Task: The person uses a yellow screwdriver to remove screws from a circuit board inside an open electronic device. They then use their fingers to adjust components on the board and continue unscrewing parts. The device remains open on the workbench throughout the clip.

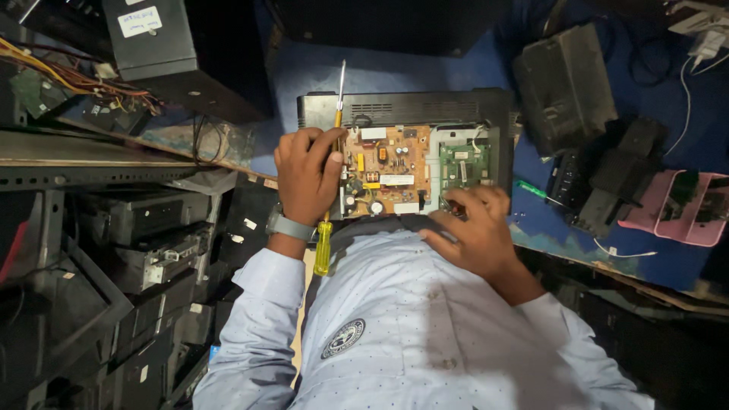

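Note:
A black printer body point(410, 106) lies on its side on the blue bench point(456, 72) with its side open, showing a brown circuit board point(391, 168) and a smaller green board point(463, 163). My left hand point(306, 176), with a grey watch on the wrist, rests on the printer's left edge and grips a yellow-handled screwdriver point(324, 247) whose shaft points away from me. My right hand point(474, 224) is at the lower edge of the green board with its fingers curled; whether it holds anything is hidden.
A green-handled screwdriver point(531, 188) lies right of the printer. Black plastic covers point(566, 83) and parts point(607, 178) sit at the right, with a pink tray point(683, 205) beyond. Stacked equipment on shelves point(137, 235) fills the left. A dark box point(152, 38) stands upper left.

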